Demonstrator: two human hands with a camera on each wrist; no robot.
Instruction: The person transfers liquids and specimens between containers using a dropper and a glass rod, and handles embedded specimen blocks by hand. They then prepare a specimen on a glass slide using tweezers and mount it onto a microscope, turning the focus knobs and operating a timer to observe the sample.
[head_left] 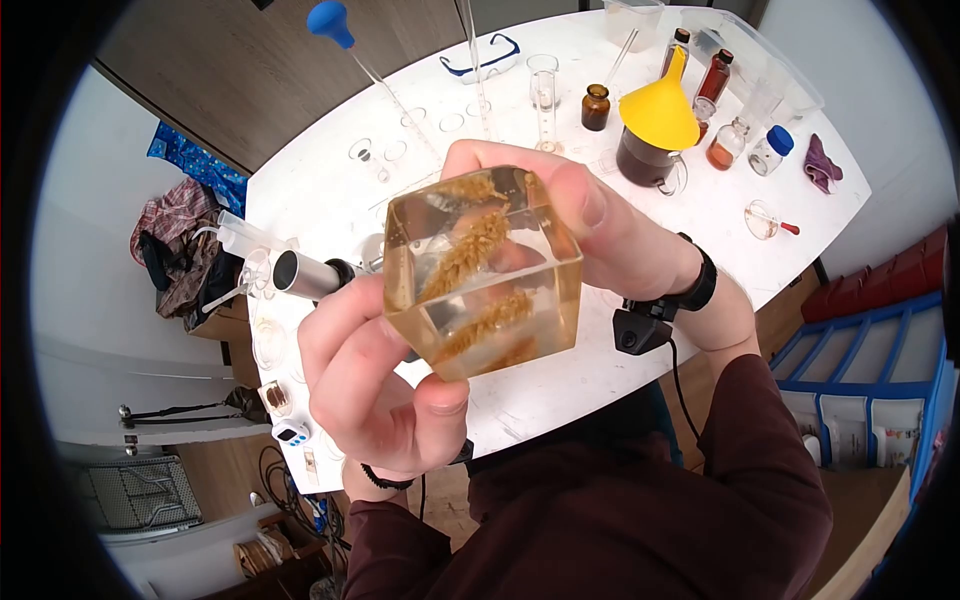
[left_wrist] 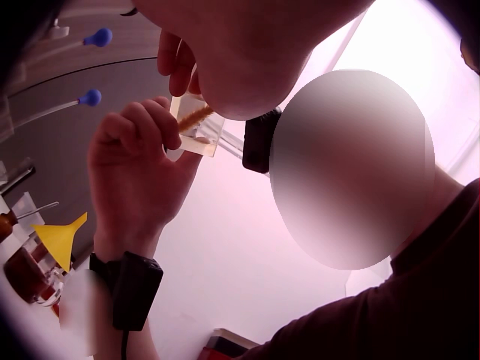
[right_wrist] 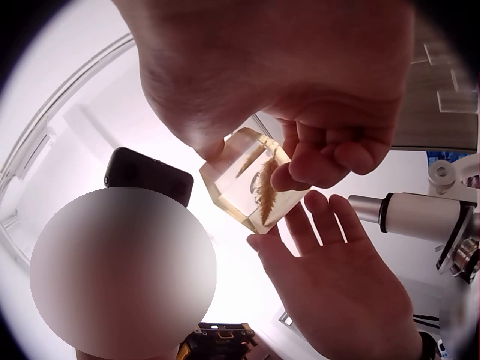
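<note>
A clear, yellowish resin block (head_left: 485,275) with a golden-brown plant sprig inside is held up above the white table, close to the head camera. My right hand (head_left: 610,225) grips it from the upper right, thumb on its side edge. In the right wrist view, that thumb and a bent finger pinch the block (right_wrist: 251,180). The left hand (head_left: 375,385) supports its lower left, with thumb at the bottom corner and fingers along the left side. The left wrist view shows the block (left_wrist: 196,127) partly covered by the left hand (left_wrist: 240,60).
Behind the hands stand a yellow funnel (head_left: 660,112) over a jug of dark liquid (head_left: 645,160), a brown bottle (head_left: 596,108), a glass cylinder (head_left: 545,95) and a blue-bulbed pipette (head_left: 335,22). At left is a silver instrument tube (head_left: 300,275); a blue-capped jar (head_left: 770,150) stands right.
</note>
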